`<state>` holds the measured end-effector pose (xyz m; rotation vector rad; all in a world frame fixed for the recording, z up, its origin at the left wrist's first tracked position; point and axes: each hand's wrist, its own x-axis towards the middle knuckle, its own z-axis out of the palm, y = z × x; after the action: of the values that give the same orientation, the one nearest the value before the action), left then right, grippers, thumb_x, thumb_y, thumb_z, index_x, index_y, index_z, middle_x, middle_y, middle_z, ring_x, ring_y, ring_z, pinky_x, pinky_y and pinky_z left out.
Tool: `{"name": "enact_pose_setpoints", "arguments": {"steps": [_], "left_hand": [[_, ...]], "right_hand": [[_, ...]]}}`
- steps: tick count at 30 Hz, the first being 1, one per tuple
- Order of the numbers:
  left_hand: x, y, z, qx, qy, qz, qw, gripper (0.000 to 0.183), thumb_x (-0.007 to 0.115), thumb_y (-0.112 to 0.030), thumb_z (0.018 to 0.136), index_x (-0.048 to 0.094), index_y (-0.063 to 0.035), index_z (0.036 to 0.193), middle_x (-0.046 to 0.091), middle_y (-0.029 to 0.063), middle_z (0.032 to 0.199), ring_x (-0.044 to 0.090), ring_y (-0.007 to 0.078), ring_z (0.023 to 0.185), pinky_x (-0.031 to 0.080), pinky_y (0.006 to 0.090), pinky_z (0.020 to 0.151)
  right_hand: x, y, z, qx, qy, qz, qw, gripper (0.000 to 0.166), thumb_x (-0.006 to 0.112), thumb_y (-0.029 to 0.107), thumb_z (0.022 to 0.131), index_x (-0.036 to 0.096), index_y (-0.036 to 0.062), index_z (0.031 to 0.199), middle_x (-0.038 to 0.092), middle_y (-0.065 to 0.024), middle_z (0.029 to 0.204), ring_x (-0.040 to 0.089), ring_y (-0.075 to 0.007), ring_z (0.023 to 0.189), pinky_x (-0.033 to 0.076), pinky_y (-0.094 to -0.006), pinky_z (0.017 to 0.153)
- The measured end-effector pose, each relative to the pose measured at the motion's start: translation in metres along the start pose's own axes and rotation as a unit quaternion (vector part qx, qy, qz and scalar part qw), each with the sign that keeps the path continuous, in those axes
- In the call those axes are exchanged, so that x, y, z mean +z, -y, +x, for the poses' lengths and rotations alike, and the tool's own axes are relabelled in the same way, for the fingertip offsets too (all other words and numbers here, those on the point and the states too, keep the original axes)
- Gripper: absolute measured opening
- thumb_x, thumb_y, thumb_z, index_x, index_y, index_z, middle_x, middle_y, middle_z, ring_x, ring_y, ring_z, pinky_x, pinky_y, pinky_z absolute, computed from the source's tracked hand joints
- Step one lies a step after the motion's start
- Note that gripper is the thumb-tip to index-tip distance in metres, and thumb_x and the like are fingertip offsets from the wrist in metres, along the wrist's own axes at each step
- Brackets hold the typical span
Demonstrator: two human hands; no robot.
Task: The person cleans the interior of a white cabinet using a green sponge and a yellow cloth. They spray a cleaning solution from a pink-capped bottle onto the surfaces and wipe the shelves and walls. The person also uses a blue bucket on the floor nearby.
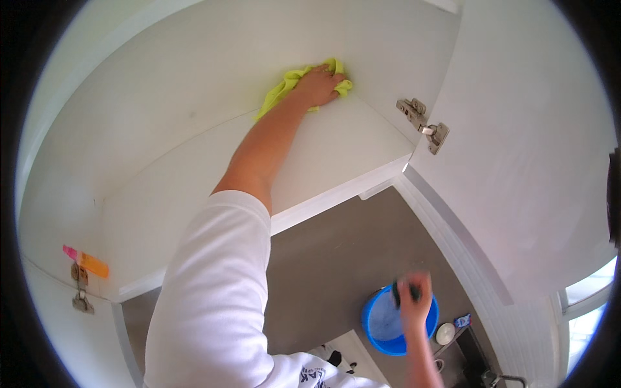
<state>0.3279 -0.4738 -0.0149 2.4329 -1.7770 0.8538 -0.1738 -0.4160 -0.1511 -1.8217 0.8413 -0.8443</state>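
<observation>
My left hand (320,86) presses a yellow-green cloth (279,94) into the far right corner of a white wall cabinet, where its back, side and bottom panel (335,140) meet. Folds of the cloth stick out around the fingers. Lower down, my right hand (418,291) is blurred and grips a small dark object (402,292), perhaps a scrubbing pad. That hand is above a blue bucket (367,325) of cloudy, foamy-looking water (385,317), covering part of its rim.
The right cabinet door (514,145) stands wide on a metal hinge (435,138). An orange spray bottle (92,264) with a pink top is at the cabinet's left end, near another hinge (82,300). Beside the bucket are a white round item (445,333), a blue packet (463,320) and a faucet (504,378).
</observation>
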Motion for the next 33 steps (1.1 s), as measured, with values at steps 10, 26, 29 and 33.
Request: {"name": "enact_pose_setpoints", "arguments": {"steps": [10, 26, 29, 33], "left_hand": [[-0.147, -0.16, 0.065, -0.07, -0.401, -0.722, 0.559, 0.057, 0.057, -0.024, 0.085, 0.031, -0.0066, 0.132, 0.054, 0.0138, 0.114, 0.047, 0.0297, 0.109, 0.039, 0.0417, 0.091], [0.012, -0.096, 0.037, -0.399, 0.043, -0.652, 0.644, 0.07, 0.045, -0.05, 0.084, 0.03, -0.0051, 0.136, 0.051, 0.0148, 0.125, 0.049, 0.0287, 0.115, 0.041, 0.0381, 0.094], [-0.063, -0.13, 0.006, -0.316, 0.161, -0.371, 0.858, 0.076, 0.054, -0.042, 0.078, 0.024, -0.0066, 0.138, 0.049, 0.0164, 0.128, 0.05, 0.0334, 0.115, 0.04, 0.041, 0.096], [-0.094, -0.181, -0.03, -0.155, 0.147, -0.326, 0.921, 0.063, 0.05, -0.029, 0.08, 0.032, -0.0034, 0.134, 0.057, 0.0224, 0.114, 0.056, 0.0315, 0.106, 0.043, 0.0394, 0.09]], "right_hand": [[-0.179, -0.041, -0.15, 0.102, -0.369, 0.076, 0.921, 0.014, 0.058, 0.008, 0.087, 0.045, 0.0058, 0.08, 0.052, -0.0099, 0.063, 0.044, -0.0131, 0.049, 0.035, -0.0278, 0.043], [-0.237, -0.037, -0.176, 0.112, -0.475, 0.04, 0.872, 0.018, 0.06, 0.02, 0.087, 0.046, 0.0084, 0.087, 0.052, -0.004, 0.067, 0.048, -0.0089, 0.053, 0.036, -0.0204, 0.043], [-0.242, -0.039, -0.172, 0.085, -0.451, 0.032, 0.888, 0.017, 0.056, 0.021, 0.09, 0.047, 0.0074, 0.089, 0.051, -0.0042, 0.065, 0.048, -0.0092, 0.054, 0.035, -0.0208, 0.044], [-0.235, -0.034, -0.155, 0.07, -0.44, 0.08, 0.891, 0.021, 0.06, 0.023, 0.087, 0.047, 0.0091, 0.094, 0.054, -0.0053, 0.071, 0.053, -0.0115, 0.055, 0.038, -0.0212, 0.041]]}}
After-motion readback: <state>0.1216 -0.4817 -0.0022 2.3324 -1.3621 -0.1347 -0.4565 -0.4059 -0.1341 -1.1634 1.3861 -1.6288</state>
